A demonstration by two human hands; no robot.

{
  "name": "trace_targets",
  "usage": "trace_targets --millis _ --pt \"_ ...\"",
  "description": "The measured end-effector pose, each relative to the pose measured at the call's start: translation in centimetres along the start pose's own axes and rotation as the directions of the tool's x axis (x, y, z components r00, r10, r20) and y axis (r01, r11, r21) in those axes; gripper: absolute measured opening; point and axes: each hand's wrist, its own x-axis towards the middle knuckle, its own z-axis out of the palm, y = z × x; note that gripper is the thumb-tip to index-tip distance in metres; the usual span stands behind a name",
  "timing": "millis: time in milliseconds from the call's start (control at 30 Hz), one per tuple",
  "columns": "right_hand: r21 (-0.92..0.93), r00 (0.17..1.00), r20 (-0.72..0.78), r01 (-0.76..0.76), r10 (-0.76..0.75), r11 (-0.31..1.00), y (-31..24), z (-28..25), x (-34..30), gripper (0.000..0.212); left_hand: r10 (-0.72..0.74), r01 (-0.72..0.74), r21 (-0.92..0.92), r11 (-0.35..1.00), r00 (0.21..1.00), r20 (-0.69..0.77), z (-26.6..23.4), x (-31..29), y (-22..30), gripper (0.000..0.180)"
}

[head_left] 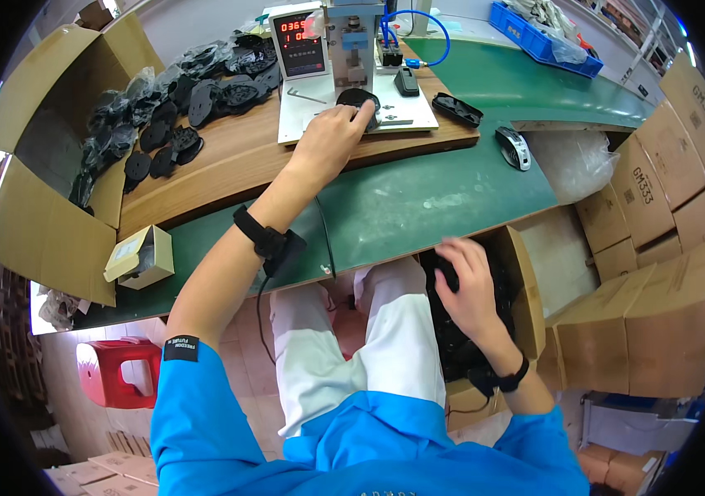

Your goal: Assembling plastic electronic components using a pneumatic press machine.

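Observation:
My left hand [334, 136] reaches forward to the white base plate [303, 124] of a small bench press [353, 54]. Its thumb and fingers close on a rounded black plastic part [356, 97] beneath the press column; the hand covers some of that part. My right hand [470, 285] is near the table's front edge, slightly blurred, with fingers apart and nothing visible in them. It hovers above an open carton [526, 289] holding black pieces [460, 343]. Both wrists wear black straps with cables.
A display box with red digits [300, 43] stands left of the press. Black parts, some bagged [224, 93], lie between it and a large open carton [17, 223]. A black shell [457, 109] and a silver-black device [513, 149] lie right. Stacked cartons [666, 322] stand far right.

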Motion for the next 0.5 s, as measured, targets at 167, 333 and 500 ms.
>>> trace_targets --millis 167,333,500 --pt "-0.083 0.961 -0.159 0.216 -0.227 0.973 -4.1 -0.1 13.4 0.061 -0.101 0.108 -0.127 0.986 0.993 0.060 0.3 0.6 0.0 0.055" --pt "-0.287 0.953 -0.080 0.260 -0.294 0.922 -1.6 5.4 21.4 0.039 -0.217 0.233 -0.270 0.934 0.972 0.088 0.5 0.2 0.0 0.044" --pt "-0.330 0.985 -0.025 0.152 -0.169 0.932 -2.1 7.2 24.3 0.015 -0.291 0.302 -0.282 0.910 0.953 0.081 0.2 -0.2 -0.6 0.038"
